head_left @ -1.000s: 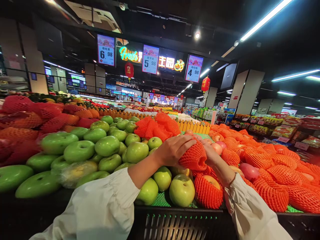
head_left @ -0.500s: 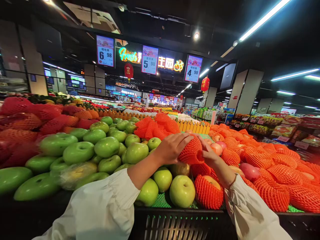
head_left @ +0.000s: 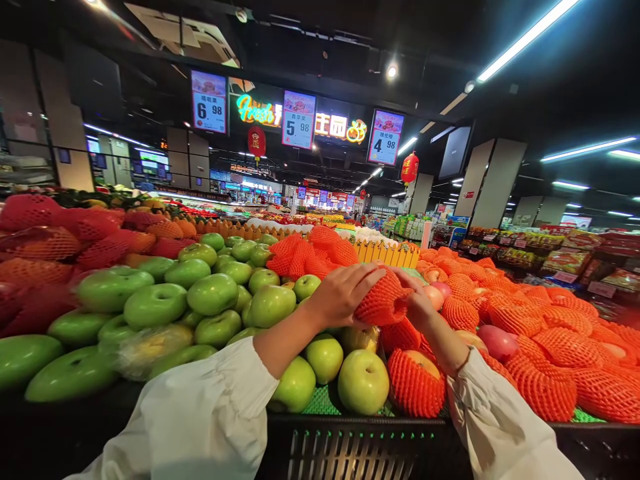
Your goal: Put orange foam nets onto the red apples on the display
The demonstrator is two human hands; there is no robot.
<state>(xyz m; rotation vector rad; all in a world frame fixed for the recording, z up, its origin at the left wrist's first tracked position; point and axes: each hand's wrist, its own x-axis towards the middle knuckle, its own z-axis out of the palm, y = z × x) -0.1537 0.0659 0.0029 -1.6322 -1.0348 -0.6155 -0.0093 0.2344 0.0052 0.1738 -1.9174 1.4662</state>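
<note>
Holding one orange netted fruit [head_left: 376,303] with both hands, just right of centre, above the near part of the display bin; clock has 12 at top of view. Left hand [head_left: 345,297] curls round it from 9 to 12, palm and fingers on the net. Right hand [head_left: 419,303] closes in from 3, thumb and fingers narrow at the net's rim; far fingertips hidden. Handling guess: modest weight, foam net soft and stretchy, fruit inside stiff, bruises if squeezed. Net grips fine on skin but may slide on the fruit. Best hold: broad cup round the belly, light pinch on the rim only. Fruit itself not visible. Net mouth points to about 4, so sleeve axis runs roughly 10 to 4; body near round, long axis weak. Around it: green apple [head_left: 363,382] at 6, second netted fruit [head_left: 416,383] at 5, bunched orange nets [head_left: 310,255] at 10.
</note>
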